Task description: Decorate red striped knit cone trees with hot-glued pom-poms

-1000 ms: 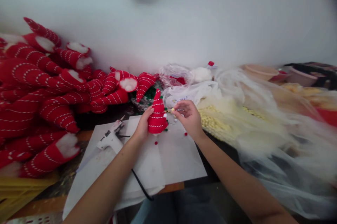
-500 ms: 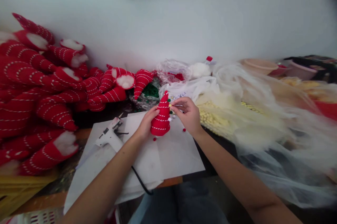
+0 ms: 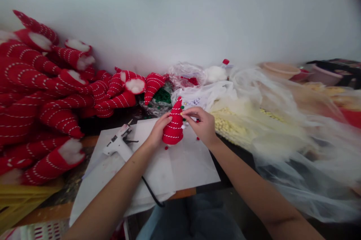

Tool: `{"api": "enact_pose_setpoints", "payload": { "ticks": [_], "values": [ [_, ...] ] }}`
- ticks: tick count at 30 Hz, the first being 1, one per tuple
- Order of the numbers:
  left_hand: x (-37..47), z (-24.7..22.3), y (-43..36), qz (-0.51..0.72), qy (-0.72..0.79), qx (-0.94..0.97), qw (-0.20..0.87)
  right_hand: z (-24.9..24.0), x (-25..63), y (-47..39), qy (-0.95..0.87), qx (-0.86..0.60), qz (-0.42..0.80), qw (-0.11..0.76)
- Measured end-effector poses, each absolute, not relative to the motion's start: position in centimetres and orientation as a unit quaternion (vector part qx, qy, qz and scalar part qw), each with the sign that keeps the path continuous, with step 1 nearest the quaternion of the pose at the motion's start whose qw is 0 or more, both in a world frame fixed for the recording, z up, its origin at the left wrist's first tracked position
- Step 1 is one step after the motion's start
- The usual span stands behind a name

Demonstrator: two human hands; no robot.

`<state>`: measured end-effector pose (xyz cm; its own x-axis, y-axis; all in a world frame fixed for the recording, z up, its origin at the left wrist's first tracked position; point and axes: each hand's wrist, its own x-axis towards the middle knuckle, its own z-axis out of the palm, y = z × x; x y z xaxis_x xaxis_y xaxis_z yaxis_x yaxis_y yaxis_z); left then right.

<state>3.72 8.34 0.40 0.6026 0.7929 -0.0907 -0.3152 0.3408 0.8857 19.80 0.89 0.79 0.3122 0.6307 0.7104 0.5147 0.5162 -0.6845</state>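
My left hand (image 3: 160,131) is wrapped round the left side of a stuffed red cone (image 3: 173,129) with white dashed stitching, held upright over white paper (image 3: 194,168). At the cone's right side, my right hand (image 3: 201,123) pinches a small yellow pom-pom (image 3: 182,114) between thumb and finger, right at the fabric. A green pom-pom (image 3: 182,107) and a white pom-pom (image 3: 183,126) show along that same edge. Loose red pom-poms (image 3: 166,148) lie on the paper near the cone. Beside my left forearm rests a white glue gun (image 3: 120,144), its nozzle pointing away from me.
A tall heap of red stuffed cones (image 3: 56,93) fills the left side. Clear plastic bags (image 3: 282,131) with yellow pieces spread over the right. Behind the paper are a bag of green pom-poms (image 3: 163,96) and white stuffing (image 3: 215,74). A yellow crate (image 3: 25,202) stands front left.
My right fingers have closed in more on the yellow pom-pom at the cone's side, covering more of it. The view has shifted slightly; my left hand keeps its hold on the cone.
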Motion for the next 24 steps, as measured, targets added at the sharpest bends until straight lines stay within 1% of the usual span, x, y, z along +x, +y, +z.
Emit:
{"api": "enact_pose_setpoints", "payload": {
  "ticks": [5, 7, 9, 12, 14, 17, 20, 24],
  "values": [
    [3.7, 0.0, 8.6, 0.365, 0.257, 0.459, 0.768, 0.8, 20.0, 0.6, -0.625, -0.519, -0.001, 0.583],
    [3.8, 0.0, 8.6, 0.365, 0.258, 0.458, 0.769, 0.9, 20.0, 0.6, -0.631, -0.521, 0.000, 0.575],
    [3.8, 0.1, 8.6, 0.363, 0.260, 0.443, 0.778, 0.9, 20.0, 0.7, -0.611, -0.513, 0.014, 0.603],
    [3.7, 0.6, 8.7, 0.364, 0.277, 0.383, 0.802, 0.9, 20.1, 1.1, -0.541, -0.478, 0.052, 0.690],
    [3.5, 1.0, 8.9, 0.373, 0.305, 0.335, 0.810, 0.9, 20.1, 1.4, -0.502, -0.457, 0.088, 0.729],
    [3.0, 1.6, 9.2, 0.380, 0.332, 0.289, 0.814, 0.6, 19.7, 1.8, -0.491, -0.432, 0.160, 0.739],
    [2.5, 1.7, 9.5, 0.375, 0.328, 0.275, 0.822, 0.2, 19.0, 1.9, -0.514, -0.408, 0.223, 0.721],
    [2.5, 1.2, 9.6, 0.383, 0.296, 0.286, 0.827, -0.2, 18.4, 1.9, -0.516, -0.402, 0.254, 0.713]
  ]
}}
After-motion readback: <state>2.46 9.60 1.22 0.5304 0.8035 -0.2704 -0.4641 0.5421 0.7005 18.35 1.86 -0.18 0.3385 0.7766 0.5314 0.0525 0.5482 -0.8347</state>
